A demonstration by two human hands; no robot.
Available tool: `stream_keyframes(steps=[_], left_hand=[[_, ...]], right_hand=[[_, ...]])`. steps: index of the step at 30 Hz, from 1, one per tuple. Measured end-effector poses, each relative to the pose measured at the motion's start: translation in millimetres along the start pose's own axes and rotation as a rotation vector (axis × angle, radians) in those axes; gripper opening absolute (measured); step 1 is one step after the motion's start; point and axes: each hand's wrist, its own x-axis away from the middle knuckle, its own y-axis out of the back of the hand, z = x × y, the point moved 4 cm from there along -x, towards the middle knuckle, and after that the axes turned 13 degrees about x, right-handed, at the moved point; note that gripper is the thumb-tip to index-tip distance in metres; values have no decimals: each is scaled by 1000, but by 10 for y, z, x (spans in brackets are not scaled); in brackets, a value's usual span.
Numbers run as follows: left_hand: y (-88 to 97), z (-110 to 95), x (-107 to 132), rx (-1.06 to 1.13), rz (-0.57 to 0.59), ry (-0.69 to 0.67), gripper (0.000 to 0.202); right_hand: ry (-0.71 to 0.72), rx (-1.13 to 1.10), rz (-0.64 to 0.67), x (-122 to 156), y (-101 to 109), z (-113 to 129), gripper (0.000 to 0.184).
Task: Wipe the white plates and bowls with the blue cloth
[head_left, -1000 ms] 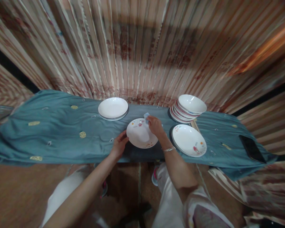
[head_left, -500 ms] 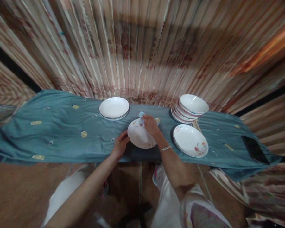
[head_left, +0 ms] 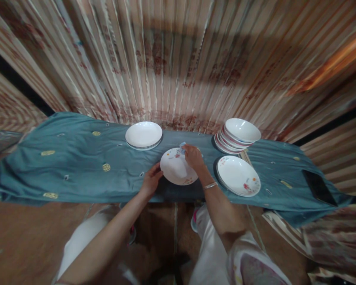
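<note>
A white plate with a floral rim (head_left: 178,170) is held tilted above the front part of the table. My left hand (head_left: 152,178) grips its left edge, thumb over the rim and fingers underneath. On the plate's upper right rim, my right hand (head_left: 193,157) is closed around a light blue cloth (head_left: 182,145), pressing it to the edge. Most of the cloth is hidden by my fingers. A bracelet circles the right wrist.
White plates (head_left: 144,134) are stacked at the back left. To the right stand a stack of bowls (head_left: 242,131) and a stack of flowered plates (head_left: 239,176). A black phone-like slab (head_left: 319,187) lies at the right end of the green tablecloth (head_left: 80,166). A pleated curtain hangs behind.
My right hand has slid a little to the right along the plate's rim with the cloth. The left hand still grips the left edge.
</note>
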Motion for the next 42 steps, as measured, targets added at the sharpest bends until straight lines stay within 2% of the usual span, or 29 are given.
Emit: stream_keyframes(steps=[11,14,19,25,30,36,39,42], left_hand=[[-11,-14,-11,1,5,-12,50],[-19,-17,-15,-4,5,-25,50],[-41,-17,-21,18,-17,-42,51],[-58,-53,-20,16,14,-42,49],[-36,-58,-34,-9,43,-41,51],[-40,-40,-40,-17,23,-33,53],[-49,-47,-32,-24,17,-40,53],[-58,-73,-24,-33,2,-53,55]], right_hand=[[-154,98,32,408,109,-247,39],[-180,155,56,547,164,-254,37],[-217,252,171,738,288,-218,32],[-288,199,236,984,383,-208,29],[-357,-128,208,1153,309,-290,27],[-467,-930,111,1255,59,-346,29],[-582,-1206,152,1278,14,-357,32],[-573,-1384,212,1275,68,-336,33]])
